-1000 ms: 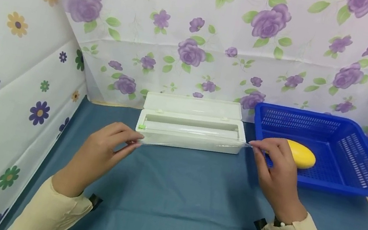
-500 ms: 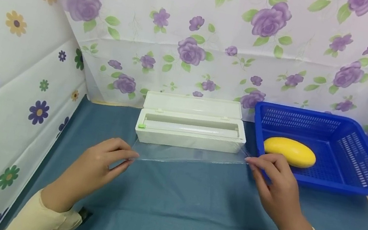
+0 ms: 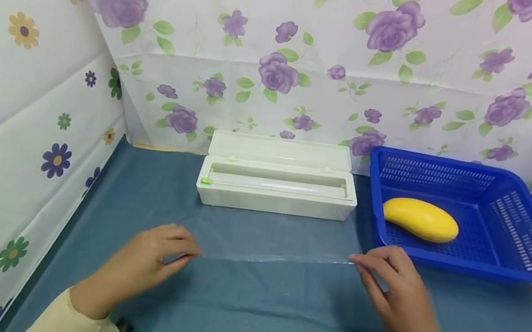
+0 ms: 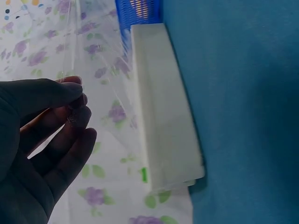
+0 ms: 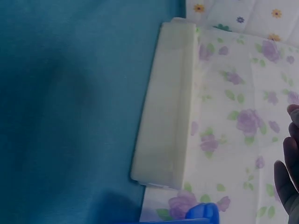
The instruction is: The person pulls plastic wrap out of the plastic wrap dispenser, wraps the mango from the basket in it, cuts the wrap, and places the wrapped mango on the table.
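Observation:
A clear sheet of plastic wrap stretches from a white dispenser box toward the person. My left hand pinches its near left corner between thumb and fingers; the left wrist view shows that pinch from the side, the film barely visible. At the near right corner, my right hand pinches the film the same way. The box's lid stands raised at the back, and a pale roll lies inside. A small green piece sits on the box's left front edge. The right wrist view catches only some fingertips.
A blue plastic basket stands right of the box, holding a yellow oblong fruit or vegetable. Blue cloth covers the table. Flower-patterned sheets hang behind and at the left.
Both hands have moved back toward the person, away from the box, drawing out more of the film. The box has stayed in place, and the yellow item is now fully uncovered by the right hand.

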Demonstrator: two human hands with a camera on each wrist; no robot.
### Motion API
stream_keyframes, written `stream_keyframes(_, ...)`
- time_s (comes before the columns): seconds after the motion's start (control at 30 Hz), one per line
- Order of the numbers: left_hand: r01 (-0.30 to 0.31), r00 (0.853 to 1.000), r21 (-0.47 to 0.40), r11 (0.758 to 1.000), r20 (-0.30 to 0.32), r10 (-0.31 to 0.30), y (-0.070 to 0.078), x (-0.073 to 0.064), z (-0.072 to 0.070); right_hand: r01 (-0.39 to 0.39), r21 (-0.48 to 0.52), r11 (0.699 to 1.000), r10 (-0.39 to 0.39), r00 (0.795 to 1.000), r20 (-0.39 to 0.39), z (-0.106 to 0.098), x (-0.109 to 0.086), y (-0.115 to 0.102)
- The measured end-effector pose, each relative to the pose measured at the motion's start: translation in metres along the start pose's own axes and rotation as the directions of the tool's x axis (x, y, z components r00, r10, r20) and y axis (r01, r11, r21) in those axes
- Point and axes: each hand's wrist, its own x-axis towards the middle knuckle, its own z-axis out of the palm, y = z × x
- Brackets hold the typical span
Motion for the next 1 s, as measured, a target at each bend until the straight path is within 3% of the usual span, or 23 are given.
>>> stream_keyframes(0.2, 0.062, 0.993, 0.007, 0.998, 0.099, -0.063, -0.001, -0.005, 0.013, -0.017, -0.02, 1.0, 0.018, 0.998, 0.057, 0.005, -0.006, 0.001)
stream_keyframes(0.37, 0.072, 0.989, 0.01, 0.997, 0.128, -0.073, -0.003, -0.006, 0.022, -0.017, -0.061, 0.998, 0.023, 0.995, 0.097, 0.01, -0.011, 0.003)
stream_keyframes(0.53, 0.085, 0.986, 0.029, 0.996, 0.144, -0.088, -0.004, -0.008, 0.029, 0.033, -0.022, 0.999, -0.03, 0.989, 0.147, 0.016, -0.018, 0.009)
stream_keyframes(0.73, 0.137, 0.969, 0.077, 0.988, 0.195, -0.15, -0.002, -0.009, 0.035, 0.106, -0.022, 0.994, -0.1, 0.977, 0.188, 0.024, -0.026, 0.019)
stream_keyframes(0.87, 0.14, 0.968, 0.109, 0.984, 0.195, -0.16, -0.004, -0.01, 0.041, 0.143, -0.024, 0.989, -0.134, 0.965, 0.224, 0.028, -0.029, 0.024)
stream_keyframes(1.0, 0.098, 0.98, 0.123, 0.988, 0.161, -0.118, -0.006, -0.012, 0.047, 0.135, -0.044, 0.99, -0.119, 0.958, 0.261, 0.034, -0.031, 0.027)
